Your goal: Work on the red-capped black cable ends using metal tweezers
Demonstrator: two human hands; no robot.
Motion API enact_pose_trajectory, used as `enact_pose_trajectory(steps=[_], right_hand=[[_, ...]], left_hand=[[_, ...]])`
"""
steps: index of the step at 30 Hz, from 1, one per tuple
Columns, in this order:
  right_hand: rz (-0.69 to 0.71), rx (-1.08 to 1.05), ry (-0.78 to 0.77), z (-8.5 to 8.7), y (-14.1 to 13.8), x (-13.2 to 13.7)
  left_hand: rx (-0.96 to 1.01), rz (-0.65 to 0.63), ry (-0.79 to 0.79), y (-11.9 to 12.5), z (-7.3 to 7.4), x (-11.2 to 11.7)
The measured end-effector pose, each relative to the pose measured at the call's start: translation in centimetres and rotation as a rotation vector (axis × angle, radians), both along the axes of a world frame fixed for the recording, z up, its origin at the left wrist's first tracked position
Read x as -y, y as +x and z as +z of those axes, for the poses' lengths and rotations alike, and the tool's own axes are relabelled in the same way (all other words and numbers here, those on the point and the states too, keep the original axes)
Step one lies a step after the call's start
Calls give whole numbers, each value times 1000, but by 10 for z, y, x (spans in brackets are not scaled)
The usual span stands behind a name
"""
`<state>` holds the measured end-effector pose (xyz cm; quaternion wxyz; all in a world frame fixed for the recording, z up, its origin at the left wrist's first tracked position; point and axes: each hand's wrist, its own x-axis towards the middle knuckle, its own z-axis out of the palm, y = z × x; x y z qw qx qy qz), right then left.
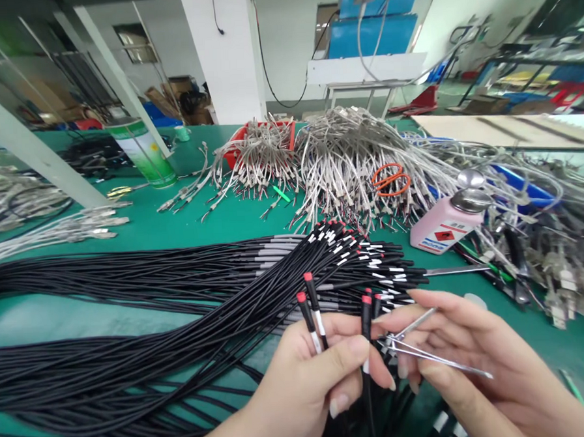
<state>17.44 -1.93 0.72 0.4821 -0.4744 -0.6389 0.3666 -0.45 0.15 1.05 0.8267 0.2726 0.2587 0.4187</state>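
Cables, black and red-tipped, are pinched in the left hand, which hides their middles; lower lengths dim. Right hand holds thin metal tweezers, cable-side end hard to make out. Green bench bears a sleek bundle, tangled grey leads, pink bottle.

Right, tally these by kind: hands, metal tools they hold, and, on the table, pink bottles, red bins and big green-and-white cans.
Hands, left and right: 2
Metal tool: 1
Pink bottle: 1
Red bin: 1
Green-and-white can: 1
Total: 6
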Motion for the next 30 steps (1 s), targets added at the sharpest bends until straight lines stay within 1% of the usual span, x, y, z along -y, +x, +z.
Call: enact_pose_trajectory(steps=[4, 8, 13, 16, 20, 25, 30], right_hand=[[-52, -30, 21, -4, 2, 6], [-38, -31, 12, -4, -1, 7], [-2, -73, -7, -2, -5, 5], [2, -88, -15, -2, -7, 6], [-49, -51, -15, -4, -6, 7], [-85, 36, 30, -4, -8, 7], [-108, -21, 9, -3, -13, 11]], left_hand=[[-37, -11, 15, -1, 0, 1], [-19, -23, 35, 0, -1, 0], [33, -18, 9, -1, -1, 0], [30, -13, 7, -1, -2, 1], [13, -14, 0, -2, -3, 2], [-5, 2, -12, -2, -2, 3], [-33, 0, -12, -1, -1, 3]])
